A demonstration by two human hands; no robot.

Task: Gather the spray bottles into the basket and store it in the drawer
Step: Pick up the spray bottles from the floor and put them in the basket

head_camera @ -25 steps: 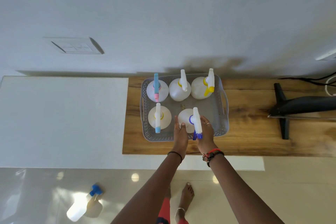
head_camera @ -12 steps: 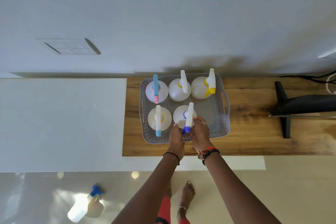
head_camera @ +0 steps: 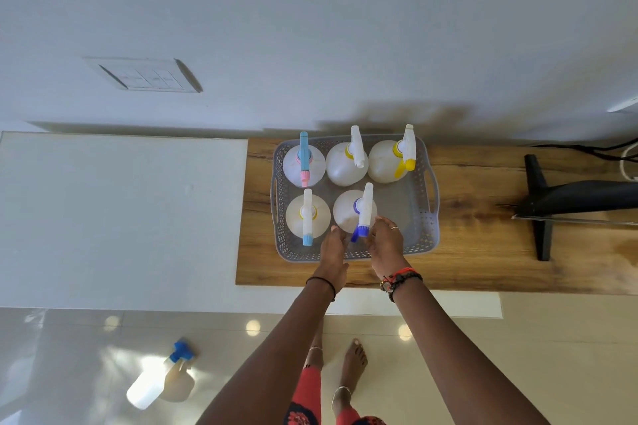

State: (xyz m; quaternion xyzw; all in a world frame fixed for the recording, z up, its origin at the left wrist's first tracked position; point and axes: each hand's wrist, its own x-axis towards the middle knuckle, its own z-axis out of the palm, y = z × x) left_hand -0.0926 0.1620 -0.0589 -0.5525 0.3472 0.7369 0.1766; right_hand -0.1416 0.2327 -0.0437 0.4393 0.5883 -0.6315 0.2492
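While the left hand (head_camera: 333, 247) and right hand (head_camera: 386, 242) flank the blue-nozzled spray bottle (head_camera: 348, 210), grip unclear, a nudge could topple it inside the basket (head_camera: 424, 238).

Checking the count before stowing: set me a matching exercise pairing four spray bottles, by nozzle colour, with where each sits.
1 pink-nozzled white spray bottle
2 yellow-nozzled white spray bottle
3 dark-blue-nozzled white spray bottle
4 blue-headed white spray bottle

A tiled floor
B grey perforated plastic basket, back left
C basket, back right
D basket, front middle

Pairs: 1-B, 2-C, 3-D, 4-A
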